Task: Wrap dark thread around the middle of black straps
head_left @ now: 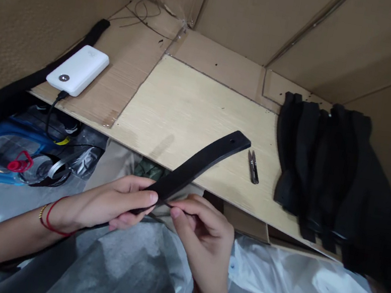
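A long black strap (196, 163), flat and thick with a small hole near its squared far end, slants up over the table's front edge. My left hand (121, 202) grips it, thumb on top and fingers beneath; its narrower tail trails down to the lower left. Close beside, my right hand (203, 229) pinches a thin dark strand (169, 205) between thumb and forefinger, right at the strap's edge. Whether the strand is a thread or a sliver of the strap I cannot tell. A pair of thread snips (253, 167) lies on the board near the strap's far end.
Many black strips (324, 159) hang piled over the table's right side. A white power bank (78, 70) with a cable rests on cardboard (134, 65) at left. Below stand a blue container (4, 133) and a clear bottle (36, 169). Cardboard walls (249, 14) enclose the back.
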`<state>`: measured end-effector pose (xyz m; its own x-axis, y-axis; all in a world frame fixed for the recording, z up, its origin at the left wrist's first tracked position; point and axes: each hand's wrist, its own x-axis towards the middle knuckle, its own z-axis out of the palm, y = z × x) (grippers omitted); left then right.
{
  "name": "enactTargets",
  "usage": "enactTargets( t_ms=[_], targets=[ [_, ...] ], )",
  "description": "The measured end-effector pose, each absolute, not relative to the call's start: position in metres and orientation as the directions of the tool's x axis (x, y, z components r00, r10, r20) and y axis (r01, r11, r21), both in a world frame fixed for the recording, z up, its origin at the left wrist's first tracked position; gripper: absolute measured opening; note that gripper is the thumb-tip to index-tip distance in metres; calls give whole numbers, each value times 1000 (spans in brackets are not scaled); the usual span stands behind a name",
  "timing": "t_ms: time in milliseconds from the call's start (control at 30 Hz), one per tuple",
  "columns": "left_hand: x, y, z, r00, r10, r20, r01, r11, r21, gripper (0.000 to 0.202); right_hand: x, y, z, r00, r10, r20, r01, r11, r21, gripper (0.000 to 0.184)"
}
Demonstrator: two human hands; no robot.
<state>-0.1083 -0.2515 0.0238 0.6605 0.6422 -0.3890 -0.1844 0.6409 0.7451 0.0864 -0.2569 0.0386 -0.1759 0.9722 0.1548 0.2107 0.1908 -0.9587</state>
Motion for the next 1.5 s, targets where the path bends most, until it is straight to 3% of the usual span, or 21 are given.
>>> enactTargets(
  t_ms=[233,400,767,967,1067,1133,1167,1233,1300,1367,1500],
  targets=[
    [-108,-252,18,779,541,-316,-242,726,644,36,82,-252,24,-197,980,-25,-33,-32,-999,5],
    [-110,-251,14,829,480,-288,-218,750,625,36,80,-248,13,-274,956,-101,-109,-135,-985,9],
    [-109,-250,13,869,372,-327,-107,786,609,44,82,-236,12,-343,939,22,-196,-48,-979,17],
    [-113,-247,17,901,261,-346,49,731,680,44,93,-228,15,-444,895,-51,-49,-81,-996,16],
    [-117,-244,26,889,270,-369,212,471,856,38,99,-218,20,-604,763,-231,30,-267,-963,18],
    [-118,-243,32,872,353,-339,319,113,941,36,101,-212,24,-683,654,-324,134,-324,-937,19],
    [-117,-244,34,863,398,-311,370,-80,925,35,101,-209,26,-709,608,-357,194,-319,-928,19],
    [-115,-246,35,836,476,-272,478,-390,787,30,98,-207,29,-727,557,-403,295,-277,-914,17],
    [-111,-247,31,806,541,-240,561,-568,602,26,93,-207,29,-706,564,-427,366,-225,-903,14],
    [-108,-246,23,780,586,-219,611,-638,469,25,87,-209,29,-657,609,-445,434,-177,-883,16],
    [-111,-237,9,713,667,-214,694,-630,349,28,83,-215,34,-582,685,-439,500,-124,-857,23]
  ],
)
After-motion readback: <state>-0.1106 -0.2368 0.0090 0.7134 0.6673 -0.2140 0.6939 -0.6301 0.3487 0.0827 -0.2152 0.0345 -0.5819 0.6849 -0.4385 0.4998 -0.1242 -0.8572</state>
